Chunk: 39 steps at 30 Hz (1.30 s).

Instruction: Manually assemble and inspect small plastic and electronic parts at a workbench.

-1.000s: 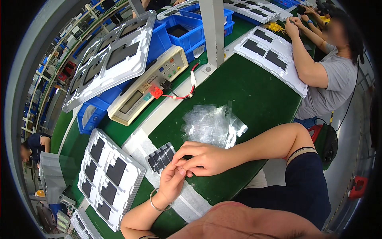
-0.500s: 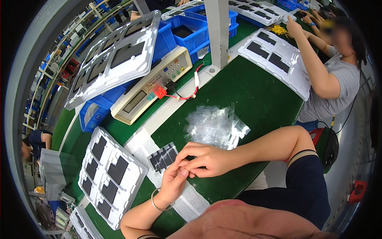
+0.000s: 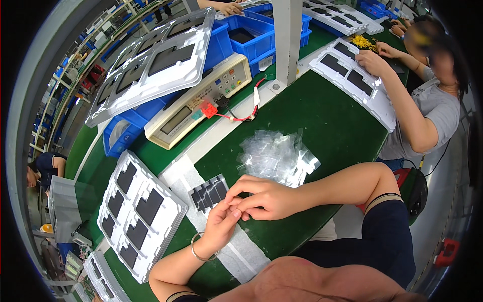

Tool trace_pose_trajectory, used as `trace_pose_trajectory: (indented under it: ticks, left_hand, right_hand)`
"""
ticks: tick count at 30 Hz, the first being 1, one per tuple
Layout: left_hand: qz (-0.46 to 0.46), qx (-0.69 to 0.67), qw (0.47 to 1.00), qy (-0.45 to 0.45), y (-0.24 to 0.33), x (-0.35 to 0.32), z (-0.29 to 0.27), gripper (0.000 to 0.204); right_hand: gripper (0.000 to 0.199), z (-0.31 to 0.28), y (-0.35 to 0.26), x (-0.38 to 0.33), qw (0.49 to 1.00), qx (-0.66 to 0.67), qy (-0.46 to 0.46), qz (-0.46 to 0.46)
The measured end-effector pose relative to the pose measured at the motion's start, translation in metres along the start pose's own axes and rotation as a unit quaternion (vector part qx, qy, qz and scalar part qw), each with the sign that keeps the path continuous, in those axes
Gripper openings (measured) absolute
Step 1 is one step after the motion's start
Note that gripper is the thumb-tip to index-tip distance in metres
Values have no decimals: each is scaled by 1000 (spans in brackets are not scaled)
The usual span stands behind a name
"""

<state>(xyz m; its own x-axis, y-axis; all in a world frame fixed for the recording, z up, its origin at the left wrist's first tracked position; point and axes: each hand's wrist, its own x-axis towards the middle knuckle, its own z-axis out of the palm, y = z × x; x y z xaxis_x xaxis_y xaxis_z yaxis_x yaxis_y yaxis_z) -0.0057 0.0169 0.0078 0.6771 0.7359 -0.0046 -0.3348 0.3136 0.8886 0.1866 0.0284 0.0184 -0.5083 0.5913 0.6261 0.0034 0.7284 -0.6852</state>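
Note:
My left hand and my right hand meet above the near edge of the table, fingertips pressed together. Whatever lies between the fingers, if anything, is hidden or too small to name. Just beyond my fingers, a clear sheet with several black strips lies on a pale cloth-like band. Behind my right hand spreads a loose pile of clear plastic film pieces. To the left of my left hand is a stack of white trays with flat black parts in its recesses.
A beige test meter with a red-and-black lead stands beyond, beside blue bins. Another white tray leans over them. A grey post rises from the table. At the right, a co-worker's hand is over a white tray.
The view has shifted slightly, so the scene sits a little differently. My hands stay pressed together in nearly the same pose. The co-worker's hand has come down to the white tray.

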Motion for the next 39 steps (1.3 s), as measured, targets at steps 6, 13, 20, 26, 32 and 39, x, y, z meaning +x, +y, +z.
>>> trace_pose_trajectory:
  ticks: [6,13,20,26,32,39]
  left_hand:
    - [3,1,1000,1,-1,-1,-1,21]
    - [2,-4,1000,4,-2,0,-1,21]
    - [6,0,1000,0,-3,-1,-2,22]
    - [7,11,1000,1,0,-1,1,23]
    - [0,19,1000,-4,-2,-2,-3,23]
    - [-1,31,1000,-4,-2,-4,-1,23]
  right_hand:
    - [12,1,0,0,1000,-3,4,-1]
    - [12,1,1,-1,1000,-7,1,1]
    - [12,0,-1,0,1000,1,2,2]
    - [13,0,0,0,1000,13,-3,12]
    - [16,0,0,0,1000,14,-1,-2]
    - [17,-1,-2,-1,999,32,-14,7]
